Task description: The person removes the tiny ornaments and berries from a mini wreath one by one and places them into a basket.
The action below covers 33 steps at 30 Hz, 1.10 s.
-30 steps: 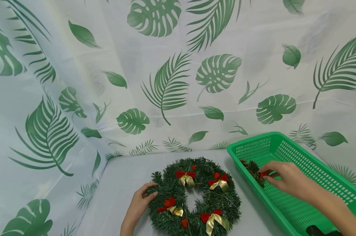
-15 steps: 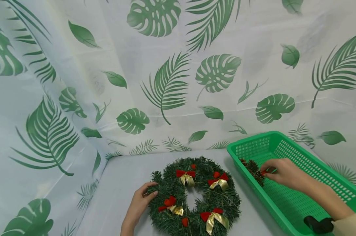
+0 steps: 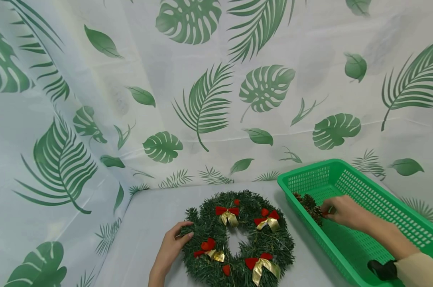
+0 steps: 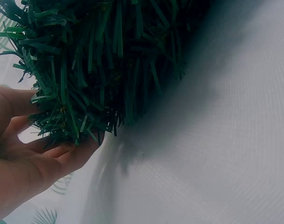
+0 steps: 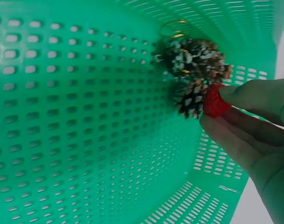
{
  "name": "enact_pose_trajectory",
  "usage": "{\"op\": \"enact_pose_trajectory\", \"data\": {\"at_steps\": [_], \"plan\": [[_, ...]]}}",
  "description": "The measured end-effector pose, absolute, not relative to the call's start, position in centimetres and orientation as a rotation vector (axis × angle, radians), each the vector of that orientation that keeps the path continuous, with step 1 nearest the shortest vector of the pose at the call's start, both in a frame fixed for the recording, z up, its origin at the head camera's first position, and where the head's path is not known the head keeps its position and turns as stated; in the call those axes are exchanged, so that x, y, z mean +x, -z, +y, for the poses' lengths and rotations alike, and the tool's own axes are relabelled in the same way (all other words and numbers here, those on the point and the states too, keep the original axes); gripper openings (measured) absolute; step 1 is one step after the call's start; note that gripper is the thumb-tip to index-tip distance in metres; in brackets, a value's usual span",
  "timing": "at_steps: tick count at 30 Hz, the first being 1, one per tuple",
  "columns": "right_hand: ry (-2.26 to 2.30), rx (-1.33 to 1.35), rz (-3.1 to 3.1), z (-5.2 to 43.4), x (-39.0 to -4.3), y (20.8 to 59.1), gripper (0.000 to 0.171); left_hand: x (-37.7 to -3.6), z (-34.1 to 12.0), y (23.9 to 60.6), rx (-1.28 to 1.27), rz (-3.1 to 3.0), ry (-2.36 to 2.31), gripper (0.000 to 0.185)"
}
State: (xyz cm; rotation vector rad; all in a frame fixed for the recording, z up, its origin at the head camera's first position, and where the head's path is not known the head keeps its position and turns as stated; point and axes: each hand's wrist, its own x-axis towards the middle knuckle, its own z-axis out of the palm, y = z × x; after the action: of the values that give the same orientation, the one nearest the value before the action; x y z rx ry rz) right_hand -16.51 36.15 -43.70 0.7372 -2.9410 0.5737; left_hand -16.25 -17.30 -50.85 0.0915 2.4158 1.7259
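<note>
A green wreath [image 3: 238, 239] with red-and-gold bows lies on the grey table. My left hand [image 3: 171, 249] grips its left edge, fingers curled into the needles [image 4: 86, 84]. My right hand [image 3: 342, 211] reaches into the green basket [image 3: 381, 207] and pinches a small red berry [image 5: 215, 101] beside frosted pine cones [image 5: 193, 70]. The same pine cones [image 3: 309, 205] sit near the basket's far left corner in the head view.
A leaf-printed sheet [image 3: 202, 99] covers the walls and the table. The basket stands to the right of the wreath. A dark strap [image 3: 381, 269] sits on my right wrist. Bare table [image 4: 216, 154] lies left of the wreath.
My right hand has shifted slightly toward the basket's far end, next to the pine cones, with the red berry pinched. The left hand has stayed on the wreath.
</note>
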Motion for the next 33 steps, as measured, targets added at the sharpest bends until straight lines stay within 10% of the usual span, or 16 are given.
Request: {"op": "enact_pose_trajectory", "data": {"at_steps": [33], "plan": [[-0.758,0.778,-3.051,37.3,-17.2,46.8,0.016,-16.2,-17.4,50.8,0.067,2.397,-1.736,0.041]]}}
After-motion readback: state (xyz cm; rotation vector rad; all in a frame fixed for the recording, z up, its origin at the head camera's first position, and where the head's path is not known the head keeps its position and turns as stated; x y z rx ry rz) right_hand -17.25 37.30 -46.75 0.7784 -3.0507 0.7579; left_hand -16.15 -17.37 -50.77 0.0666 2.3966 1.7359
